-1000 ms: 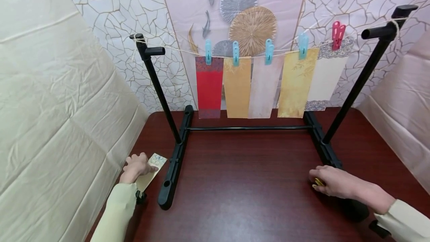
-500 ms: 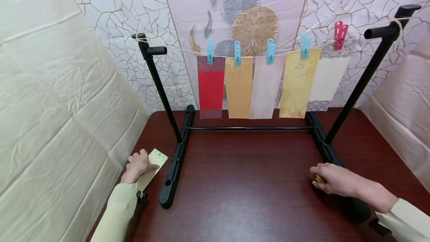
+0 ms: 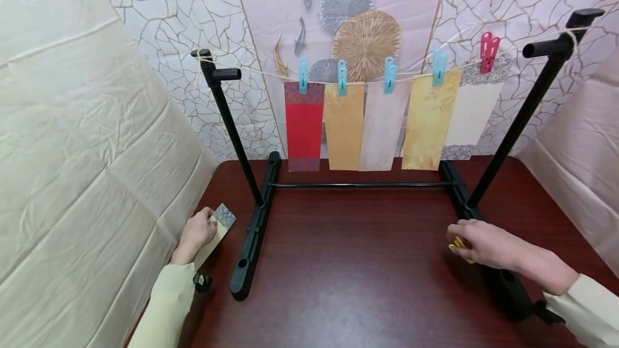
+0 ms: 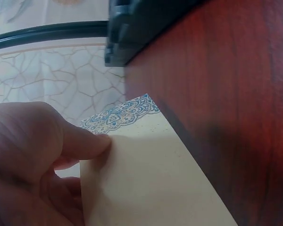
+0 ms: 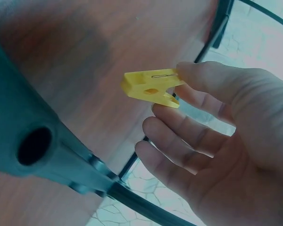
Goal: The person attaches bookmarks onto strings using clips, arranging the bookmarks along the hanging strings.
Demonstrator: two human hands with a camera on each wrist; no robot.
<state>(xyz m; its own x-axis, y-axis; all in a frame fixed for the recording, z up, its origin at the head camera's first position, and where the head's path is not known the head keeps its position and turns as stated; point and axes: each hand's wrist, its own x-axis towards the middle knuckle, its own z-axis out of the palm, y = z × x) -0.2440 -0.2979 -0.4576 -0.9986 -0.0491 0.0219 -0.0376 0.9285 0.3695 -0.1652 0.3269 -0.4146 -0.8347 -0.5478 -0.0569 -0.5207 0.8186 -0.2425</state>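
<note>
At the table's left side my left hand [image 3: 197, 234] pinches a cream paper strip [image 4: 146, 174] by one long edge, thumb on its face. A blue lace pattern bands the strip's upper end, which tilts up off the table in the left wrist view. Over the right foot of the black stand, my right hand [image 3: 488, 243] holds a yellow clothespin [image 5: 151, 86] between thumb and fingertips; its other fingers are loosely bent. A string [image 3: 261, 72] runs between the stand's posts. From it hang a red strip [image 3: 304, 128], an orange one [image 3: 344, 128] and several more, clipped with clothespins.
The black stand's left post [image 3: 232, 133] and left foot [image 3: 249, 254] rise just right of my left hand. Its right post [image 3: 515, 128] slants up behind my right hand. A crossbar [image 3: 358, 184] joins the feet low over the dark red table [image 3: 358, 262].
My left hand has gripped the paper strip and lifted its patterned end, moving slightly up and away. The right hand has risen a little with the yellow clothespin.
</note>
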